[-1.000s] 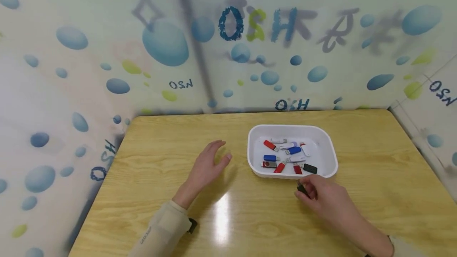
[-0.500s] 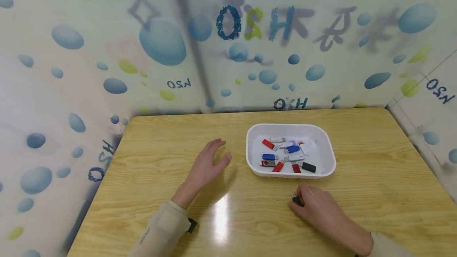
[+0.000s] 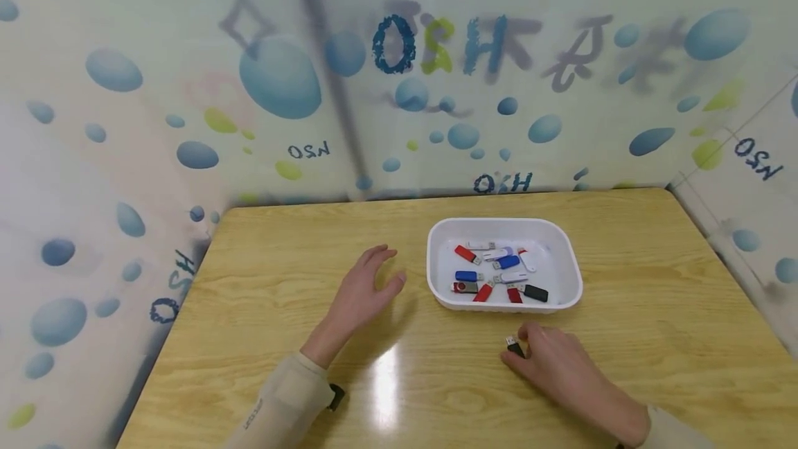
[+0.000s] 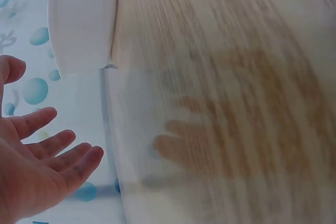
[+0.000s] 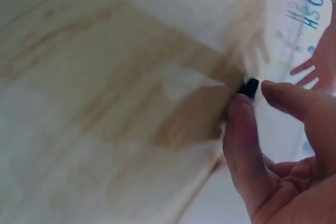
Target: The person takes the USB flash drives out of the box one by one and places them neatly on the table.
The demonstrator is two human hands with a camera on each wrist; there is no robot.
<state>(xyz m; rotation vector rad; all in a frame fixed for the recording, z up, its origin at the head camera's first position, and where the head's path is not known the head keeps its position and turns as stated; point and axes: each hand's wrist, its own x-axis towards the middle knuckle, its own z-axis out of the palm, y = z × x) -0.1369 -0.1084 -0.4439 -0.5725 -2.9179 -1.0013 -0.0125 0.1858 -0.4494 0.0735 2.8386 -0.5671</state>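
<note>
A black USB stick (image 3: 514, 346) with its metal plug showing is on the wooden table, between the thumb and fingertips of my right hand (image 3: 557, 366). In the right wrist view one digit overlaps the dark end of the stick (image 5: 251, 88), while a narrow gap shows between it and the opposite fingertip. My left hand (image 3: 361, 289) hovers at the tray's left with relaxed, spread fingers and nothing in them; the left wrist view shows the same loose fingers (image 4: 63, 156). The white tray (image 3: 566, 255) contains several USB sticks, including a red one (image 3: 465, 253) and a black one (image 3: 536, 293).
The wooden table (image 3: 299, 241) meets a patterned wall (image 3: 374, 109) at its back edge. A bright light reflection (image 3: 386, 386) lies on the table between the two arms. A dark band (image 3: 337, 397) shows at the left cuff.
My right hand has come down and back from the tray's front rim to the table with the black USB stick, and its fingers have loosened around it. The left hand stays put.
</note>
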